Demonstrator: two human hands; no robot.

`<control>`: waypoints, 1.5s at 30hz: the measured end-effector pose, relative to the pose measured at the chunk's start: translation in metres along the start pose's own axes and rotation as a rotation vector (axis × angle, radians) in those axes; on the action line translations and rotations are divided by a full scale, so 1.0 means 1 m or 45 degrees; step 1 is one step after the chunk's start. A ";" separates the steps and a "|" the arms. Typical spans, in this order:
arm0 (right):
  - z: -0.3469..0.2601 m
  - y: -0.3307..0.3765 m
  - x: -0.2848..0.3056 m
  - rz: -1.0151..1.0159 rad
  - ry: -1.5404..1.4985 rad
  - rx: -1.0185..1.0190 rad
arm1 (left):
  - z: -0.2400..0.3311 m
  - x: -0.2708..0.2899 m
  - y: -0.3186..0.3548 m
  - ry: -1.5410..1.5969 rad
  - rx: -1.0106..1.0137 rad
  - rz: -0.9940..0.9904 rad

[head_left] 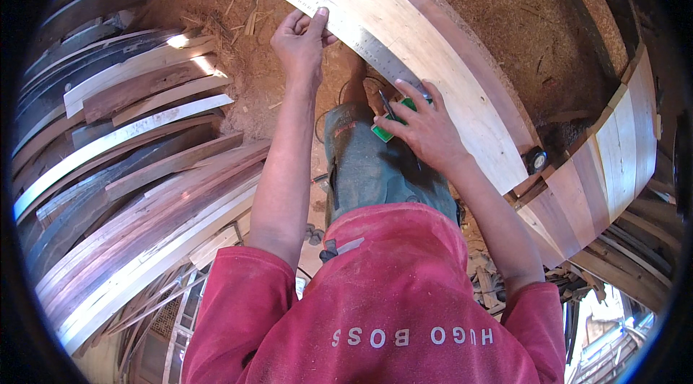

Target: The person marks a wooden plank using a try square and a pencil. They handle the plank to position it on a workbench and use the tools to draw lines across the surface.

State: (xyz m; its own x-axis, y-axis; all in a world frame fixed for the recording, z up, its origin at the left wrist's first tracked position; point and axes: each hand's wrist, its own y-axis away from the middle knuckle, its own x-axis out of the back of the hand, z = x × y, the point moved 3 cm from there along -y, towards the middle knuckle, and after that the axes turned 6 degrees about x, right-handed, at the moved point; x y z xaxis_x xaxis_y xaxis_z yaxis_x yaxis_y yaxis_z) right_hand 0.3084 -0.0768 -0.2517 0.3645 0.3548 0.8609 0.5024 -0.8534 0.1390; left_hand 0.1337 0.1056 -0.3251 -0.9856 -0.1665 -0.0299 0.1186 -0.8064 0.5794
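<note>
1. Left hand (301, 39): arm stretched forward, fingers curled down onto the far end of a metal ruler (361, 41), thumb pressed to its edge; fingers closed narrow on the ruler, pinning it to the board.
2. Metal ruler: long, steel-grey, lying flat along the near edge of a pale wooden board (426, 45); runs from the left hand at upper centre down to the right hand.
3. Right hand (426, 131): fingers spread over the near end of the ruler, holding a dark pencil (388, 106) between thumb and forefinger, tip beside the ruler's edge. Green object (390, 126) partly hidden under the palm; kind cannot be told.
4. Pale wooden board: wide, light-coloured, with a reddish strip along its far side; slants from top centre toward right of view.
5. Further joined boards (606, 160) of pale and reddish wood at right, near the first board's lower end.
6. Stack of planks (137, 160), mixed dark and light, at left, lengthwise side by side.
7. Sawdust-covered ground (238, 59) beyond the hands, with wood splinters scattered.
8. Red shirt (375, 304) and grey-green trousers (375, 167) below the arms.
</note>
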 end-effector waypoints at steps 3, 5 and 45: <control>-0.001 0.000 0.001 -0.007 0.021 0.000 | 0.000 0.001 -0.001 -0.026 -0.010 -0.006; -0.001 -0.001 0.002 0.011 0.021 0.004 | 0.000 0.002 -0.002 -0.045 -0.017 -0.010; 0.030 -0.025 0.049 0.524 -0.747 -0.322 | 0.000 0.003 -0.004 -0.064 0.061 -0.008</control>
State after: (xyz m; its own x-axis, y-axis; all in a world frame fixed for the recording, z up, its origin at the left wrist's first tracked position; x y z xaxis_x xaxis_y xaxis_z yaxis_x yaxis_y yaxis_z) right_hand 0.3367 -0.0265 -0.2278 0.8762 0.0738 0.4762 0.0666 -0.9973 0.0320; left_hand 0.1298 0.1082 -0.3270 -0.9913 -0.1318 0.0068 0.1078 -0.7792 0.6175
